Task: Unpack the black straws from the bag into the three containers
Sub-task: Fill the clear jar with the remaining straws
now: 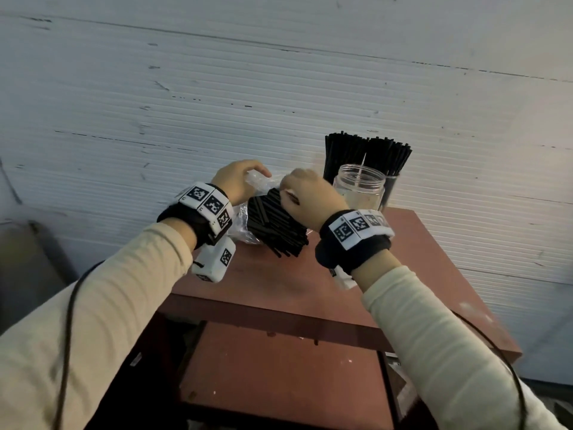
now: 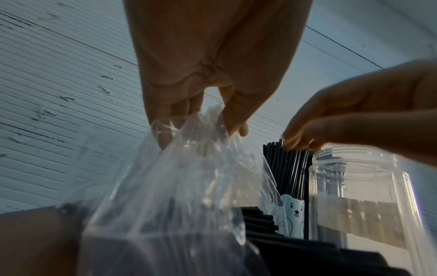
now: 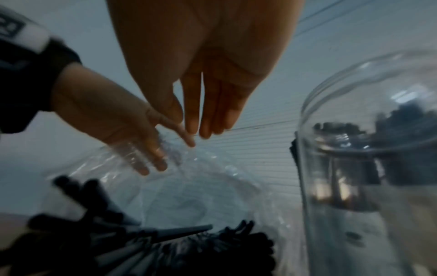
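Ribbed white wall panels, scuffed, behind a reddish-brown worktop [image 1: 403, 259] with a lower shelf under it. Dim light.

Clear plastic bag [image 2: 179, 177] lies on the far left part of the worktop, mouth toward the right. A thick bundle of black straws [image 1: 276, 225] is still in it, ends poking out of the opening.

Left hand [image 1: 237, 181]: grip pinches the upper film of the bag near its mouth and lifts it. Right hand [image 1: 305, 193]: over the straw ends at the bag's mouth; in the right wrist view the fingers hang straight and close together, nothing visibly between them. Whether the tips touch a straw I cannot tell.

Containers, far right of the worktop: two at the back, each packed with upright straws [image 1: 366, 156]; one of them carries a bear print [image 2: 294, 214]. The clear jar [image 1: 359, 187] stands in front of them, just beside the bag, and looks empty of straws but for reflections.

Judgement: roughly two thirds done. Two containers filled; the third has yet to take the bundle left in the bag.
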Tool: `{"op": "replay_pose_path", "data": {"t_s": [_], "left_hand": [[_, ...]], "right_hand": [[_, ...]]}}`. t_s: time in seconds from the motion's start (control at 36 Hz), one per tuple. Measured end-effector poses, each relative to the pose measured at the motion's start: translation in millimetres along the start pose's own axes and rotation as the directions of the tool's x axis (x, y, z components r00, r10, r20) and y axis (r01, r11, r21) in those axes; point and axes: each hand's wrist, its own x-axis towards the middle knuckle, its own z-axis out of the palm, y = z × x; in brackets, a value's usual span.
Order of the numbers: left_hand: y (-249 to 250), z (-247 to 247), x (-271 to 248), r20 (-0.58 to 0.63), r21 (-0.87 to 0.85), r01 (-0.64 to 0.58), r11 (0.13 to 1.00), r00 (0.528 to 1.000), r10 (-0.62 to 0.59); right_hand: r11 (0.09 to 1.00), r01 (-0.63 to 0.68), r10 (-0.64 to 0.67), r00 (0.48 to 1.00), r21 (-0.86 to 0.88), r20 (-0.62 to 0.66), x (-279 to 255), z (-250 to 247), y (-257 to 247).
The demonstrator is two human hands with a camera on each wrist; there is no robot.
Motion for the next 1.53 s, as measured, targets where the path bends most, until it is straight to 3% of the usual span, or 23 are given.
{"op": "replay_pose_path", "data": {"t_s": [0.08,0.14,0.33,0.47,0.61,0.86,1.08,1.25,1.53], "left_hand": [[-1.5,-3.1,1.1,-0.034,-0.03,-0.012,0.999,0.999,0.011],[-1.6,-4.7,3.2,-0.046,-0.037,-0.013,0.999,0.999,0.011],[-1.5,-5.7,8.6,-0.015,-0.061,-0.053,0.997,0.999,0.052],[-3.6,-6.7,11.3,-0.02,-0.073,-0.05,0.996,0.999,0.049],[-5.3,-7.5,12.3,-0.018,-0.071,-0.044,0.997,0.999,0.042],[-8.7,-7.7,12.8,-0.009,-0.061,-0.028,0.998,1.0,0.028],[-7.3,-9.3,11.0,0.032,-0.073,-0.042,0.996,0.999,0.044],[-8.8,-9.4,10.1,0.059,-0.06,-0.027,0.998,0.998,0.031],[-10.6,-8.3,11.4,0.063,-0.055,-0.024,0.998,0.998,0.027]], "right_hand": [[0.991,-0.035,0.071,0.955,-0.126,0.287,16.6,17.0,-9.6],[0.977,-0.052,0.129,0.916,-0.206,0.379,27.0,29.0,-11.5],[0.967,-0.096,0.191,0.885,-0.235,0.424,53.9,58.9,-2.8],[0.937,-0.155,0.3,0.813,-0.312,0.499,61.4,71.0,-0.5],[0.952,-0.162,0.284,0.782,-0.259,0.554,63.6,72.7,3.6],[0.972,-0.14,0.221,0.825,-0.19,0.52,60.6,56.4,-4.0],[0.967,-0.218,0.255,0.778,-0.134,0.575,53.7,62.6,-6.8],[0.979,-0.151,0.201,0.828,-0.136,0.523,54.7,51.7,-10.4],[0.98,-0.19,0.195,0.87,-0.056,0.453,45.0,34.6,-4.7]]}}
